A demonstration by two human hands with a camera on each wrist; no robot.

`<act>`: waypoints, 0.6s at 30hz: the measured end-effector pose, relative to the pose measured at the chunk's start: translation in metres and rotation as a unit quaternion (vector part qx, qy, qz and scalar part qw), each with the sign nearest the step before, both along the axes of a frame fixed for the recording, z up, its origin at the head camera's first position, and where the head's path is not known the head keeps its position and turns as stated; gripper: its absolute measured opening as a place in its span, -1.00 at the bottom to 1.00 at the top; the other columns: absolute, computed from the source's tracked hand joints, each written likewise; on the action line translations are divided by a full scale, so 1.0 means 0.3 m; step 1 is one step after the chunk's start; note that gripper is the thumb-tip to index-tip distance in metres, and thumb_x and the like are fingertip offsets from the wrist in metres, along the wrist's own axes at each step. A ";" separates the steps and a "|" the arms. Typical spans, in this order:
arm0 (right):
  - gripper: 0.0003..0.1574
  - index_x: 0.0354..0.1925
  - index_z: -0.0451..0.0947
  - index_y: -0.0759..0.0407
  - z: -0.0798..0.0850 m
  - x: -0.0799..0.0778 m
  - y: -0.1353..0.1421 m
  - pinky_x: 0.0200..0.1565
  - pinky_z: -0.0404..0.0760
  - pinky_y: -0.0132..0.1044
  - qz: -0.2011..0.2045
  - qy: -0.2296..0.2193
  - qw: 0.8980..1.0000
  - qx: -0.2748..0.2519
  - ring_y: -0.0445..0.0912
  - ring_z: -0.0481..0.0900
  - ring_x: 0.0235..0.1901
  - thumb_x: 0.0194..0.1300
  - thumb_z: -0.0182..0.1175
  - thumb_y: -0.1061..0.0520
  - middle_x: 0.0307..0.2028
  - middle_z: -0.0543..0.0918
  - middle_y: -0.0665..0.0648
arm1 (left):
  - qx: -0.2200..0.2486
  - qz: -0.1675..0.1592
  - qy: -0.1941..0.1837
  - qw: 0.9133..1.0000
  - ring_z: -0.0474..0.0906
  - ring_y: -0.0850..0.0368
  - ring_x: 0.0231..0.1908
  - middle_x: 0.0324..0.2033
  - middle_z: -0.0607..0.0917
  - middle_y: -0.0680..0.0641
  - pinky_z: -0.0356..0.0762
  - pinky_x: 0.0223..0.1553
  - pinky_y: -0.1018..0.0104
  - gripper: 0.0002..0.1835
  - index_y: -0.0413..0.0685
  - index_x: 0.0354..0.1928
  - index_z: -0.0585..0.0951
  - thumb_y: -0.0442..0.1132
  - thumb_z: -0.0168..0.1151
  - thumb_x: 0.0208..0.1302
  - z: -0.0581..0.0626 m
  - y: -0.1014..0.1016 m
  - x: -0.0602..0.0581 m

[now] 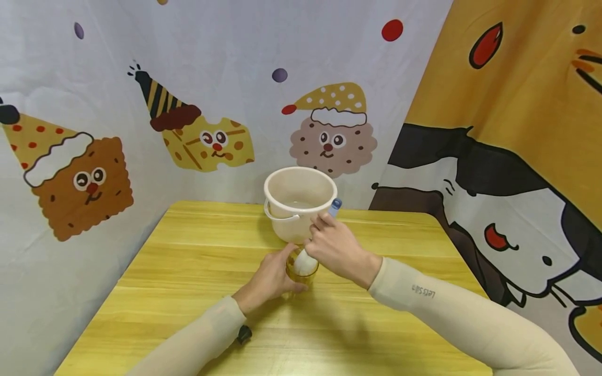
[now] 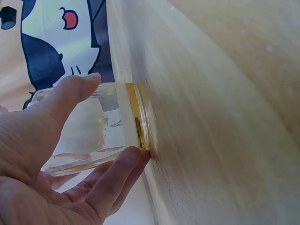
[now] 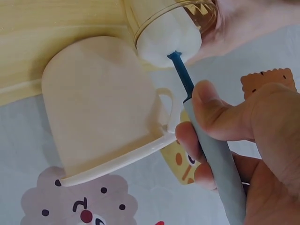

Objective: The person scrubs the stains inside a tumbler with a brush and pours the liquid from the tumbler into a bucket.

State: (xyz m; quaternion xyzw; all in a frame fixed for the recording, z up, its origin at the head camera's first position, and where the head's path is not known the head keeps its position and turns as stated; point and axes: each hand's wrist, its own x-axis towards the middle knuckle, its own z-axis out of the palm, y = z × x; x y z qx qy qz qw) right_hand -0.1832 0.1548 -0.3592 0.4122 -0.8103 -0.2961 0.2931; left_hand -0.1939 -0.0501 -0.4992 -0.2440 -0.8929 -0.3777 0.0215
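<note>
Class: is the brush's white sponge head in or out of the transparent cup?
Partly in: the right wrist view shows the sponge head reaching into the transparent cup, its handle end bulging past the rim.

I'm in a small corner fitted out like a children's party nook, though I cannot tell whether it belongs to a home or a studio. Pale grey-white printed fabric hangs behind my table, showing a brown square cartoon biscuit, a yellow cartoon cheese wedge and a pinkish round cartoon cookie, all in party hats. To my right, creased orange-yellow fabric carries a big black-and-white cartoon animal. Household things sit on my yellow wood-grain table: a cream round bucket, a transparent amber-tinted cup and a white-headed brush with a blue-grey handle.
</note>
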 end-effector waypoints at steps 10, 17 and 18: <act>-0.87 -0.16 0.91 -0.16 0.020 -0.002 0.022 0.30 0.51 -0.10 0.001 -0.014 1.000 0.020 -0.01 0.66 0.01 0.36 0.68 -0.02 -0.19 0.94 -0.04 | -0.010 0.011 0.004 1.000 0.81 0.02 -0.03 0.06 0.91 -0.14 0.85 -0.03 0.08 0.02 -0.07 0.45 0.59 -0.07 1.00 -0.04 0.002 0.002 -0.001; -0.75 -0.03 0.89 -0.19 0.029 0.000 0.043 0.26 0.51 -0.11 0.012 -0.013 0.999 0.027 -0.01 0.67 -0.01 0.35 0.68 0.02 -0.15 0.95 0.00 | -0.011 0.006 0.011 1.000 0.84 -0.01 -0.03 0.00 0.91 -0.13 0.89 -0.01 0.03 0.02 -0.09 0.44 0.59 -0.08 1.01 -0.05 0.002 0.001 0.004; -0.74 -0.02 0.89 -0.19 0.031 0.003 0.046 0.26 0.51 -0.10 0.011 -0.015 0.999 0.028 -0.01 0.67 -0.01 0.35 0.69 0.03 -0.15 0.95 0.00 | -0.010 0.006 0.013 1.000 0.85 -0.02 -0.02 0.00 0.91 -0.13 0.90 0.00 0.02 0.02 -0.10 0.43 0.59 -0.09 1.01 -0.05 0.001 0.001 0.004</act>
